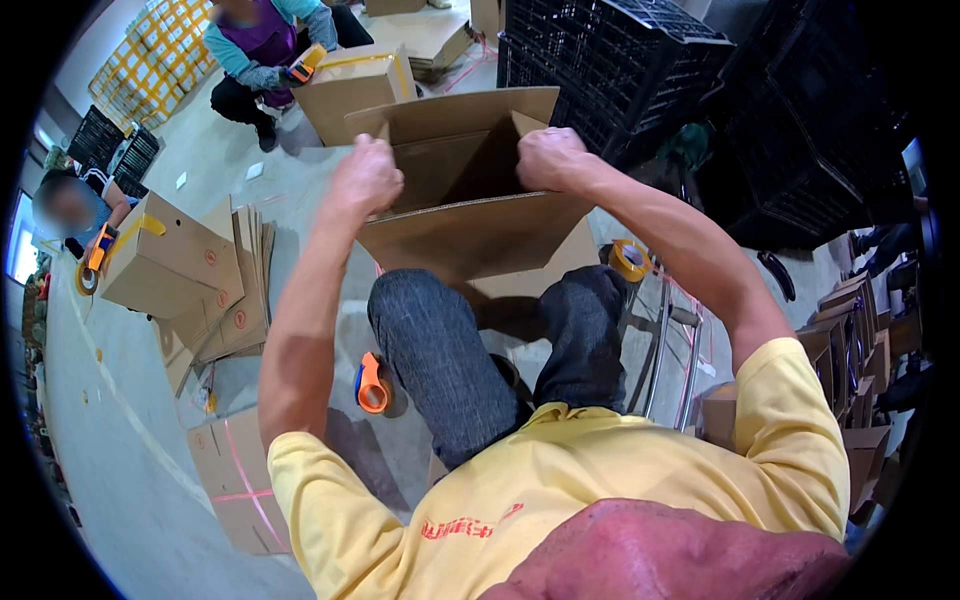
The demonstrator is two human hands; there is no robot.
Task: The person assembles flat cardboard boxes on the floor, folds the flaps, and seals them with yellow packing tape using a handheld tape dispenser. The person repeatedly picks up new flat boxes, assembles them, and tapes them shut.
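Note:
An open cardboard box [469,236] stands before my knees, with its top flaps raised and its dark inside showing. My left hand [369,176] is closed on the box's left upper side. On the opposite side, my right hand [551,159] grips the right upper edge near a raised flap. My fingers hide exactly which part of the cardboard each hand pinches. An orange tape dispenser [372,390] lies on the floor left of my knee. Beside my right knee is a roll of yellow tape [630,260].
Stacked black plastic crates [615,67] rise at the far right. Flattened cartons [251,270] lean at left beside a taped carton [169,255]. Two people, each with a tape dispenser, crouch by cartons ahead and left. A metal-tube frame [675,345] stands at my right.

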